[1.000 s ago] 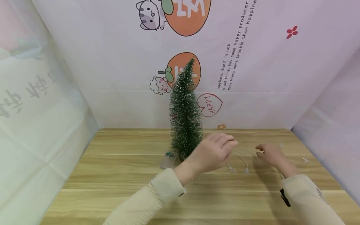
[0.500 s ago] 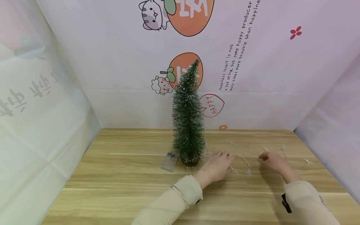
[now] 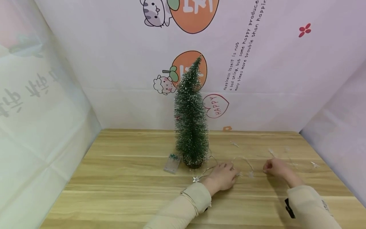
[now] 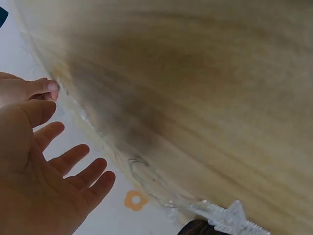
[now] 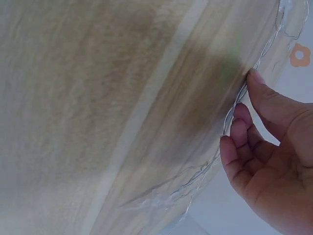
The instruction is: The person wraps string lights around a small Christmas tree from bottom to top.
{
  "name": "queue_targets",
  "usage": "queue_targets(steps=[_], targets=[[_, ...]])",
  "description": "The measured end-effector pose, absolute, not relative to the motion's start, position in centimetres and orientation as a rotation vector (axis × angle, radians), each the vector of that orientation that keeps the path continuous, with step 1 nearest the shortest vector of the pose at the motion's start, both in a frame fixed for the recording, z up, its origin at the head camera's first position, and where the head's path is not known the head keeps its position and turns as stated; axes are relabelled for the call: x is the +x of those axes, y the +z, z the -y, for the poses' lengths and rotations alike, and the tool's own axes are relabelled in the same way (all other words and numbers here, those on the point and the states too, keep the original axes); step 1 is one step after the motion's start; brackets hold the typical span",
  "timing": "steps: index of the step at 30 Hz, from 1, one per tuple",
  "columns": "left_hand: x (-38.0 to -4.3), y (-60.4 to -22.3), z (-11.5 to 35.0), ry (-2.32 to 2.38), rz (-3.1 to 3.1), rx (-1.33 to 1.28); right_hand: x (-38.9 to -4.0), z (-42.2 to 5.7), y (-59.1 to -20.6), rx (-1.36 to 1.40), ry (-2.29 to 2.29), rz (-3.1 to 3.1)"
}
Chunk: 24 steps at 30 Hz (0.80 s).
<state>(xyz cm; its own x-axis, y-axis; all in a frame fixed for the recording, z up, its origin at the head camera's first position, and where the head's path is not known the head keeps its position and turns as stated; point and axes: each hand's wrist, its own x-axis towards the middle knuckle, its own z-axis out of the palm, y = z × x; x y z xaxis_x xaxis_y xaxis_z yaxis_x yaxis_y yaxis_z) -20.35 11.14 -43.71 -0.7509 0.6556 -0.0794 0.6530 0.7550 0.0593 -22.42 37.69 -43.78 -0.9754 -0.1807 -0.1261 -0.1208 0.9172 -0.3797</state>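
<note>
Left hand: your fingers spread, by the lights
Right hand: you pinch them, nearer the right edge of the surface
Tree: upright, box beside

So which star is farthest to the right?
The star beyond the right hand, toward the table's right edge; every other visible star lies farther left.

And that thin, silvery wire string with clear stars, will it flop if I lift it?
The silvery wire string with clear stars would probably flop: it curves loosely across the pale wooden table. It's likely light, since it looks so thin. It might tangle, because it looks twisted round itself by the right hand.
</note>
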Motion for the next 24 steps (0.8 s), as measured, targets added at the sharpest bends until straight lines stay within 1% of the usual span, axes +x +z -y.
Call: queue_targets(steps=[8,14,20,24], targets=[[-20.5,-44.7,-10.8,-0.03,-2.842,1.038,-22.2,-37.7,-43.7,-0.254,-0.599,-2.943],[-20.6,-44.9,-10.5,-0.069,-2.861,1.052,-22.3,-37.6,-42.2,-0.299,-0.717,-3.016],[-21.1,-44.6,-10.3,0.02,-2.835,1.1,-22.3,-37.2,-40.0,-0.312,-0.926,-2.922],[-21.6,-43.8,-10.2,0.249,-2.882,1.109,-22.3,-36.5,-38.3,-0.284,-0.98,-2.91]])
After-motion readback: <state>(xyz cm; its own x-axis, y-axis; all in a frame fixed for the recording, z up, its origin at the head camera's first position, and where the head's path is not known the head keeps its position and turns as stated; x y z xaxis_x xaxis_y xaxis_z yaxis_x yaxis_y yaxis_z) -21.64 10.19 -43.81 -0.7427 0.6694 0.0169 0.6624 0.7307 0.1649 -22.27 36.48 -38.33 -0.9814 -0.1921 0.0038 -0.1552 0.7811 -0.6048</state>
